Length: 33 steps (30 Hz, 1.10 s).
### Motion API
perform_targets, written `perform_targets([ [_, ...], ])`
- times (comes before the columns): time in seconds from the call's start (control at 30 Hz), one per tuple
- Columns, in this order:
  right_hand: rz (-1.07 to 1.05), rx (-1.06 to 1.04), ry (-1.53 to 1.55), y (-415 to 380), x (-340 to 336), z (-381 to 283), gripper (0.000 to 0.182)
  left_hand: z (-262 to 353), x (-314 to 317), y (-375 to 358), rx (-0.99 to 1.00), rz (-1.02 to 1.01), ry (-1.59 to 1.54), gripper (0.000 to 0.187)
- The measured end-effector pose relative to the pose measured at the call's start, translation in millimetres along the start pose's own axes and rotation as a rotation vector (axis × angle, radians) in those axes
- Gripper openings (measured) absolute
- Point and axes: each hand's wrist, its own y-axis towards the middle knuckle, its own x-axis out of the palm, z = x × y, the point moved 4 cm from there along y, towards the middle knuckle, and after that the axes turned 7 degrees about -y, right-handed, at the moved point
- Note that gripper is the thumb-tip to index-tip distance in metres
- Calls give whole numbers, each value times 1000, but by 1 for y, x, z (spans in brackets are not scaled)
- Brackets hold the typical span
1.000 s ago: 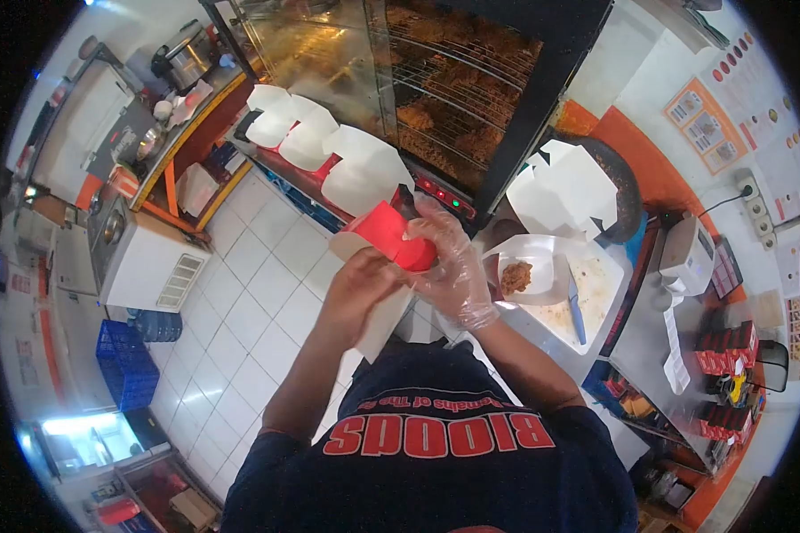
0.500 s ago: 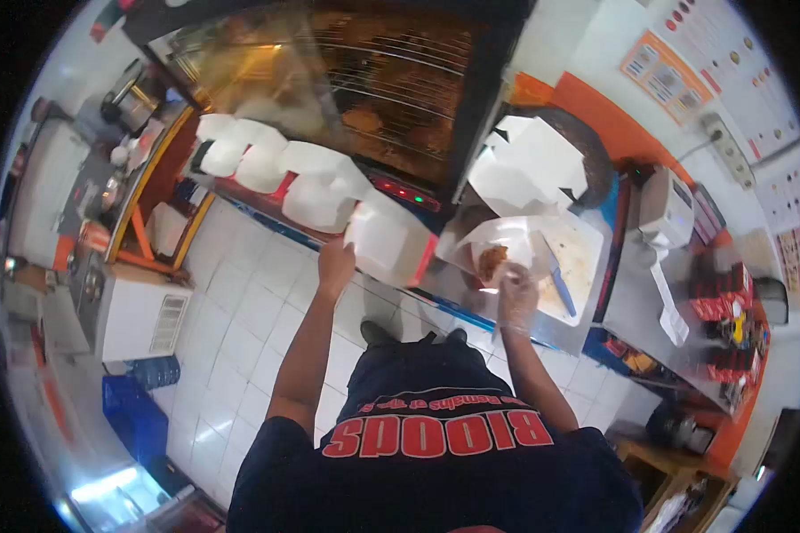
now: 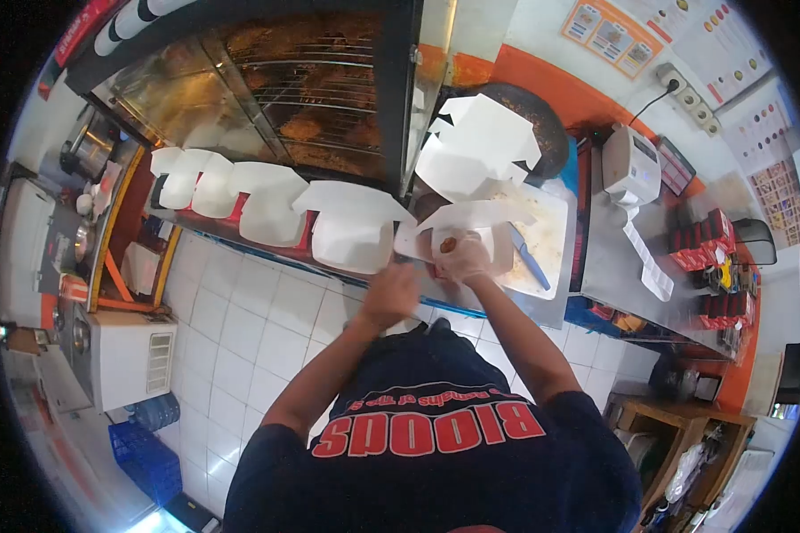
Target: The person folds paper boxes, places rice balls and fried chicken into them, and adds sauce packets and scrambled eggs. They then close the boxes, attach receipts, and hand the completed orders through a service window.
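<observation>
My right hand (image 3: 465, 259), in a clear plastic glove, reaches into an open white carton (image 3: 480, 216) on the counter and closes on a brown fried chicken piece (image 3: 450, 243) inside it. My bare left hand (image 3: 389, 298) is blurred and hovers at the counter's front edge. It is just below another open white carton with a red outside (image 3: 351, 235), not clearly touching it. Whether its fingers hold anything is unclear.
A glass warming cabinet (image 3: 320, 89) with fried chicken on racks stands behind the counter. More open white cartons (image 3: 213, 188) line the counter to the left. Flat cartons (image 3: 484, 138), a white board (image 3: 556, 235) with a blue knife (image 3: 530, 258), and a white machine (image 3: 631, 164) lie right.
The red-and-white carton went from both hands down onto the counter. My left hand has drawn back from it. My right hand moved to the chicken in the neighbouring carton.
</observation>
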Motion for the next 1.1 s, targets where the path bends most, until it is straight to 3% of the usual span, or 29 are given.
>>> perform_targets([
  [0.03, 11, -3, 0, 8, 14, 3, 37, 32, 2, 19, 198, 125, 114, 19],
  [0.07, 38, 30, 35, 14, 22, 6, 37, 34, 19, 25, 203, 134, 120, 19],
  [0.13, 74, 56, 68, 31, 40, 21, 39, 13, 69, 31, 29, -74, 34, 12],
  [0.2, 69, 35, -47, 43, 61, 51, 32, 13, 64, 40, -16, -106, 11, 11],
  [0.27, 185, 33, -108, 34, 48, 68, 28, 4, 76, 38, 0, -96, 61, 12],
  [0.37, 397, -226, -57, -1, -64, 49, 27, 9, 70, 39, 22, -29, 13, 13],
  [0.43, 164, 115, 610, -1, -110, 69, 28, 13, 68, 41, 36, -4, 21, 14],
  [0.47, 366, 205, 694, 25, -105, 102, 29, 15, 68, 43, 40, 17, 23, 15],
  [0.5, 345, 329, 623, 31, -147, 102, 34, 19, 66, 44, 38, 19, 27, 15],
  [0.53, 415, 301, 447, 61, -150, 121, 38, 23, 63, 45, 36, 32, 34, 14],
  [0.57, 139, 288, 557, 106, -118, 142, 29, 27, 60, 45, 32, 46, 42, 14],
  [0.63, -135, 254, 668, 146, -76, 152, 21, 28, 66, 42, 29, 28, 73, 15],
  [0.7, -587, 335, 1108, 157, -55, 134, 16, 32, 63, 45, 50, 16, 108, 17],
  [0.73, -560, 393, 919, 174, -45, 135, 16, 37, 58, 46, 42, 12, 80, 19],
  [0.77, -358, -381, 320, 203, -46, 138, 28, 40, 56, 47, 47, 1, 45, 21],
  [0.83, -562, -301, 362, 303, 64, 197, 24, 30, 68, 44, 25, -50, 34, 24],
  [0.87, -227, -413, -290, 291, 32, 171, 53, 33, 67, 44, -15, -84, 9, 22],
  [1.0, 145, -28, -192, 256, -65, 183, 37, 27, 89, 37, 147, 68, 5, 18],
  [1.03, 213, 29, -169, 250, -86, 192, 33, 28, 89, 45, 80, -43, -8, 18],
  [1.07, 268, 72, -154, 239, -101, 205, 29, 31, 88, 41, 121, 42, 57, 20],
  [1.1, 316, 102, -142, 227, -111, 217, 25, 22, 97, 38, 101, -13, 22, 22],
])
